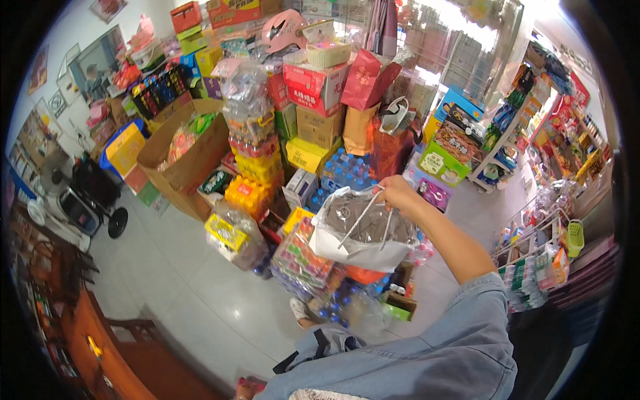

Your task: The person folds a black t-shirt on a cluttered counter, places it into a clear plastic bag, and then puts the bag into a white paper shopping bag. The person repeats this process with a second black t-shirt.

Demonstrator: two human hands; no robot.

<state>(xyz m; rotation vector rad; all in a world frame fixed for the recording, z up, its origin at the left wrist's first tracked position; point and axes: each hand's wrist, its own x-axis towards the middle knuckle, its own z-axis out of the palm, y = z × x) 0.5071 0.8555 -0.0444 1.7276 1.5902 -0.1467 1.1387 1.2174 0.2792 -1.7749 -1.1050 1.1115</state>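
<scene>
My right hand (398,195) is closed around the white rope handle of a white paper carrier bag (360,251). Folded grey-brown cloth, or something like it, shows in the bag's open top. The bag is over a wrapped pack of colourful goods (303,257) and some blue-capped bottles; whether it rests on them or hangs just above, I cannot tell. A small red and skin-coloured patch (248,387) shows at the lower edge, left of my clothing. It may be part of my left hand, but its fingers cannot be made out.
Stacked boxes, drink packs and a pink helmet (283,31) fill the back. A large open cardboard carton (193,177) stands left of them. Stocked shelves (510,137) line the right. A wooden chair and table (100,333) are at lower left, beside grey floor tiles (173,267).
</scene>
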